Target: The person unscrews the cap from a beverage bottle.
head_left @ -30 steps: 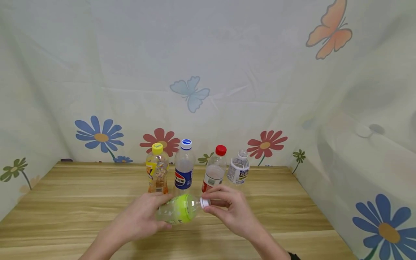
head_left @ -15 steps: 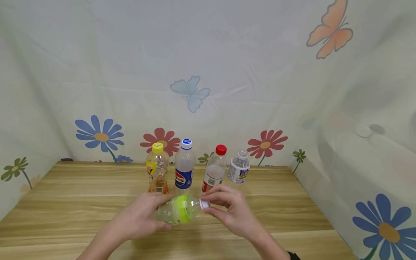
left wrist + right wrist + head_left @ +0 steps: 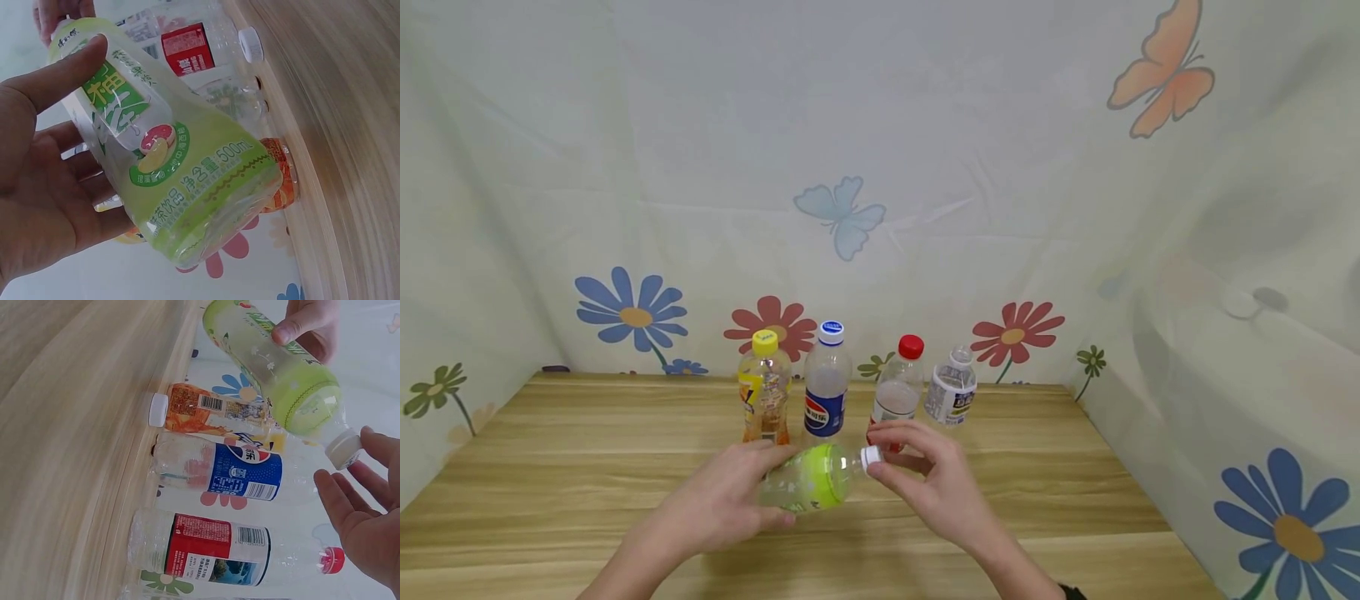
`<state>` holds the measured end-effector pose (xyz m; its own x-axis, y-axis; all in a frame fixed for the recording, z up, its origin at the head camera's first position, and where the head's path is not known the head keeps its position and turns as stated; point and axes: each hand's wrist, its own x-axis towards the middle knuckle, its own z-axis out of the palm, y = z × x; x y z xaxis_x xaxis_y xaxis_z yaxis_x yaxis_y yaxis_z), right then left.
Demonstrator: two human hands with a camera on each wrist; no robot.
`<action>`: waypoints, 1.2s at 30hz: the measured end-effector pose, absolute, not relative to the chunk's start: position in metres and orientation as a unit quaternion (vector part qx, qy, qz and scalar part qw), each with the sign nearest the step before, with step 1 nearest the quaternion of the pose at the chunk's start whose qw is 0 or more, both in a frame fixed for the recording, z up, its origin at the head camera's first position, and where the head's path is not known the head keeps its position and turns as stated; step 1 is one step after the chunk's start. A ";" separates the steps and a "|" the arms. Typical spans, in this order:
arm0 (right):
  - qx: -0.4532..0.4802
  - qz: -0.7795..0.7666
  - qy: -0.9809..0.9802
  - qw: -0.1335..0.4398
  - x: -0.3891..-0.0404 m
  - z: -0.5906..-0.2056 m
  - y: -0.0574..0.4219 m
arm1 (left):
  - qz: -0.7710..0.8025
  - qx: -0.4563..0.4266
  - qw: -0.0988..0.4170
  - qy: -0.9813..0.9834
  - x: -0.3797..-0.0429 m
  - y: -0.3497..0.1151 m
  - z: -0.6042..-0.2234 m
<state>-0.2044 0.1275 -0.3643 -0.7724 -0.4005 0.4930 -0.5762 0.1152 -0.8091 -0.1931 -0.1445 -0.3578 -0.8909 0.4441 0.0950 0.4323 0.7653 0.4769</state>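
Note:
My left hand (image 3: 726, 496) holds a clear bottle with a yellow-green label (image 3: 181, 162), tilted on its side above the table, thumb on one side and fingers on the other. Its white cap (image 3: 344, 449) points right, towards my right hand (image 3: 925, 471). The right thumb (image 3: 379, 445) is at the cap's edge, touching or nearly so. In the right wrist view the other fingers are spread and fairly straight, with a gap between the nearest fingertip and the cap. The cap sits on the bottle's neck; whether it is loose cannot be told.
Behind stand a yellow-capped bottle with orange drink (image 3: 764, 392), a blue-labelled Pepsi bottle (image 3: 824, 412), a red-capped bottle (image 3: 897, 392) and a small capless bottle (image 3: 953, 392). Another white cap (image 3: 158, 410) lies on the wooden table (image 3: 587, 467). Flowered cloth (image 3: 715, 233) encloses the back and sides.
The held bottle's cap end has risen slightly. My right fingers, which pinched the cap before, have parted from it and moved up a little. The standing bottles have stayed put.

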 end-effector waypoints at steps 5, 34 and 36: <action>0.280 0.575 -0.766 0.062 -0.198 -0.356 0.125 | 0.247 0.232 0.008 0.941 -0.192 -0.143 -0.358; 0.394 0.549 -0.726 0.128 -0.200 -0.363 0.127 | 0.247 0.244 0.000 0.938 -0.190 -0.143 -0.356; 0.399 0.544 -0.727 0.126 -0.201 -0.365 0.128 | 0.247 0.244 0.001 0.938 -0.190 -0.143 -0.357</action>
<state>-0.2013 0.1279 -0.3650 -0.6497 -0.4424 0.6181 -0.7177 0.0891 -0.6906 -0.1904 -0.1433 -0.3565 -0.8807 0.4586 0.1186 0.4574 0.7583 0.4644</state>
